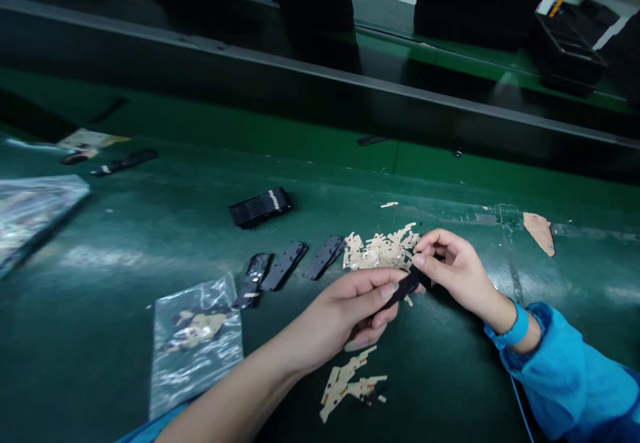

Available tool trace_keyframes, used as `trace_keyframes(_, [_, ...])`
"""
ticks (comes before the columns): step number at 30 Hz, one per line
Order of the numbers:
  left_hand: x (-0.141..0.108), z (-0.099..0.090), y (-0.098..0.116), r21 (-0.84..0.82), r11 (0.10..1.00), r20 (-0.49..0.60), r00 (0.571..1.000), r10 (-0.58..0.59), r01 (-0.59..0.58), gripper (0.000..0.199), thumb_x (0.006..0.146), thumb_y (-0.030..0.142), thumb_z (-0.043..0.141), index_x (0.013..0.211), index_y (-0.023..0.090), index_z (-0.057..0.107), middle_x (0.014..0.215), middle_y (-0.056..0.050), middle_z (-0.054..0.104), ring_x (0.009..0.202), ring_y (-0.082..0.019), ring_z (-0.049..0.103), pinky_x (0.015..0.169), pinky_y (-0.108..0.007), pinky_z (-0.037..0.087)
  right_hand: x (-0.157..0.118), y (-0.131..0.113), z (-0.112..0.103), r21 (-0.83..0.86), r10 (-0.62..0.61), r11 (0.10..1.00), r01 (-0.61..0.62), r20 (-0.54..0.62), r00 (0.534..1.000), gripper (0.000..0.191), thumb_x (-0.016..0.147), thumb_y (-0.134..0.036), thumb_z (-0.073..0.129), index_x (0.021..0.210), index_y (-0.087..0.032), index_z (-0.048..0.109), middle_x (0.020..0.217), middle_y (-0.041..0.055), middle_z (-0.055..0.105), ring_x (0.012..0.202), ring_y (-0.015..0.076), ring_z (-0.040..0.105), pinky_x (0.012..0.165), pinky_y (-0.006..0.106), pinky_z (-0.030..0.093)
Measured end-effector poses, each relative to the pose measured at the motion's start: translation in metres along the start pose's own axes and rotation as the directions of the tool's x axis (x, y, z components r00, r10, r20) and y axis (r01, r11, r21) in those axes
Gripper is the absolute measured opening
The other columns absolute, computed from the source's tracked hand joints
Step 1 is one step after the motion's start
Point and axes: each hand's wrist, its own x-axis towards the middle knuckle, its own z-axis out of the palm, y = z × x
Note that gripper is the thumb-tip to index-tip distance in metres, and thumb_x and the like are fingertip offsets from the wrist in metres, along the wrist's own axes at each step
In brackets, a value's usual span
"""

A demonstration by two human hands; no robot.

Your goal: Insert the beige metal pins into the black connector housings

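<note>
My left hand (357,309) is closed round a narrow black plate (401,289), which is tilted up toward the right. At the plate's far end, the thumb and fingers of my right hand (447,269) are pinched together; what they hold is too dark and small to make out. Just behind both hands lies a heap of cream-coloured cut pieces (383,249). Three dark flat plates (284,266) with holes rest left of my left hand. More cream strips (350,383) lie in front of it, with tiny dark bits among them.
A clear plastic bag (197,349) with cream pieces inside lies at the front left. Behind the plates sits a banded stack of black plates (260,207). Another plastic bag (35,209) is at the far left. A tan scrap (540,233) lies right. A raised ledge (320,69) runs behind.
</note>
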Motion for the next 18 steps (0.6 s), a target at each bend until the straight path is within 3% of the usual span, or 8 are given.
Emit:
trace_keyframes(3, [0.000,0.004,0.001,0.026,0.999,-0.032,0.998,0.049,-0.048,0.033,0.099,0.046,0.069,0.110,0.015,0.068,0.065,0.007,0.045,0.045,-0.005,0.027,0.043,-0.022,0.014,-0.003,-0.002,0.000,-0.038,-0.041,0.998,0.044,0.081,0.996,0.037,0.083,-0.052,0.085,0.100,-0.022,0.073,0.083,0.0012,0.063,0.070,0.0147,0.060,0.054,0.024,0.048])
trace_keyframes(6, [0.001,0.005,0.001,0.039,0.997,-0.030,0.997,0.070,-0.069,0.031,0.099,0.046,0.068,0.103,0.016,0.067,0.064,0.007,0.043,0.047,-0.006,0.027,0.044,-0.022,0.014,-0.008,-0.004,0.002,-0.172,-0.128,0.975,0.137,0.065,0.990,0.036,0.073,-0.044,0.094,0.094,-0.022,0.076,0.089,0.0024,0.064,0.070,0.0141,0.059,0.052,0.024,0.046])
trace_keyframes(11, [0.002,0.004,-0.003,0.177,0.980,-0.065,0.993,0.102,-0.090,0.034,0.101,0.049,0.062,0.109,0.016,0.068,0.066,0.006,0.042,0.051,-0.008,0.028,0.046,-0.021,0.019,-0.008,-0.001,0.004,-0.270,-0.187,0.944,0.188,0.030,0.982,0.026,0.078,-0.036,0.092,0.093,-0.022,0.076,0.088,0.0030,0.065,0.070,0.0149,0.059,0.055,0.026,0.048])
trace_keyframes(13, [0.002,0.006,-0.007,0.357,0.923,-0.134,0.969,0.207,-0.148,0.033,0.104,0.046,0.057,0.117,0.018,0.069,0.069,0.004,0.047,0.056,-0.011,0.038,0.050,-0.022,0.031,-0.007,0.001,0.003,-0.217,-0.148,0.965,0.147,0.008,0.989,0.032,0.078,-0.032,0.091,0.103,-0.024,0.073,0.091,0.0026,0.065,0.074,0.0154,0.061,0.055,0.025,0.048])
trace_keyframes(15, [0.000,0.007,-0.009,0.538,0.820,-0.190,0.919,0.346,-0.197,0.033,0.107,0.040,0.051,0.129,0.021,0.067,0.074,0.002,0.054,0.064,-0.015,0.050,0.057,-0.024,0.041,-0.007,0.001,0.003,-0.162,-0.088,0.983,0.091,0.028,0.996,0.036,0.078,-0.031,0.089,0.108,-0.024,0.070,0.092,0.0020,0.065,0.076,0.0156,0.062,0.055,0.023,0.047])
trace_keyframes(18, [-0.001,0.009,-0.011,0.681,0.696,-0.205,0.853,0.479,-0.227,0.037,0.108,0.034,0.046,0.137,0.021,0.064,0.077,0.000,0.062,0.067,-0.017,0.057,0.062,-0.027,0.047,-0.007,0.001,0.004,-0.165,-0.022,0.985,0.041,0.118,0.993,0.019,0.084,-0.034,0.082,0.092,-0.021,0.070,0.082,0.0016,0.067,0.069,0.0149,0.061,0.055,0.024,0.045])
